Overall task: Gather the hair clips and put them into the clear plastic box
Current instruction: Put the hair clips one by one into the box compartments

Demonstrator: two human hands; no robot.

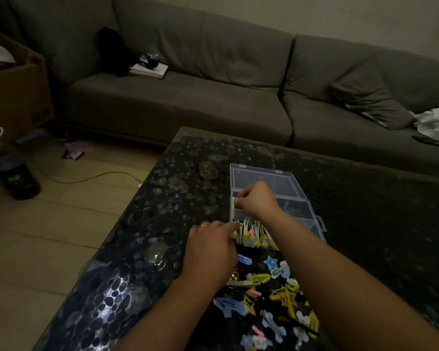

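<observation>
Right hand (257,198) over clear plastic box (299,209), fingers curled, pinching pale clip (233,201) at box's left wall, above far-left compartment; left hand (211,247) at box's near-left corner, fingers bent onto row of clips (254,233) standing in near compartment, gold ring (203,225) on one finger; whether pinching one clip or just pressing on the row, cannot tell; box open, lid (264,177) folded back flat on far side, divided into compartments, near one packed with yellow, white, pink clips; loose hair clips (271,300) heaped on table just near side of box, between both forearms, blue, yellow, pink, white mixed, some star-shaped; all on dark glossy table (127,287) with pebble-like pattern; grey sofa (213,97) beyond table, book (150,69) and dark item on its seat, cushion (365,97) and white cloth (436,122) at right; cardboard box (18,84) far left; dark bottle (13,171) and cable (91,177) on floor at left; dim lighting throughout.
</observation>
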